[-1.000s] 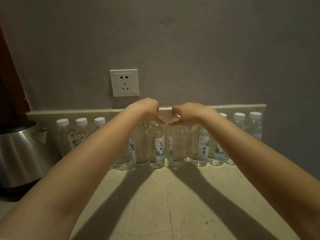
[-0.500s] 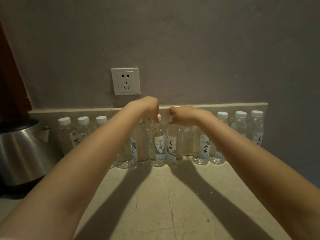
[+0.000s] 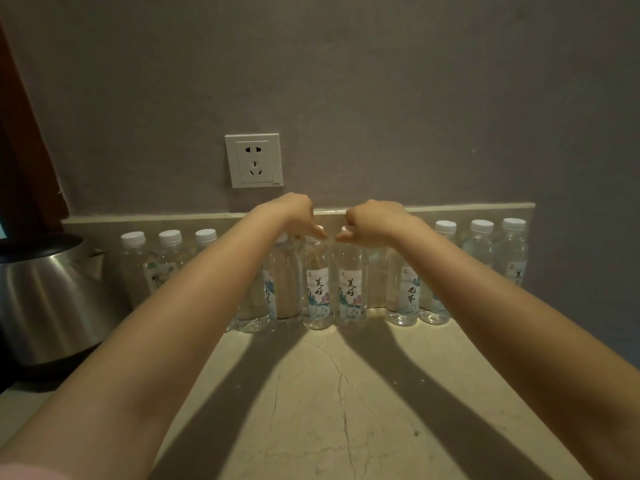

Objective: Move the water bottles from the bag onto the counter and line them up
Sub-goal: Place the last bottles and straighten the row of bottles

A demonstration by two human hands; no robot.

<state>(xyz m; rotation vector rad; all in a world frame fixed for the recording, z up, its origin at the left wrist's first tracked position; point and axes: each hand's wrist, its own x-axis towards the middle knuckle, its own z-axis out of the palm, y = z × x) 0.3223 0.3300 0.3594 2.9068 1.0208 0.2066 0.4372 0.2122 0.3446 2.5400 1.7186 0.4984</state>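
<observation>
Bottle row [image 3: 481, 251] hugs backsplash [image 3: 138, 221]; kettle [image 3: 52, 299] crowds left end, bench [image 3: 329, 410] front open. Left hand [image 3: 294, 216], right hand [image 3: 374, 220] each pinch 1 bottle cap [image 3: 320, 230]; grey wall, socket [image 3: 254, 161] above

We have open worktop [image 3: 346, 410] across the whole front. Along the back, water bottles [image 3: 317, 292] stand in one close row against the low stone upstand [image 3: 485, 211], and a steel kettle [image 3: 52, 296] just beside them closes off the left end; the wall [image 3: 381, 98] rises right behind.
</observation>
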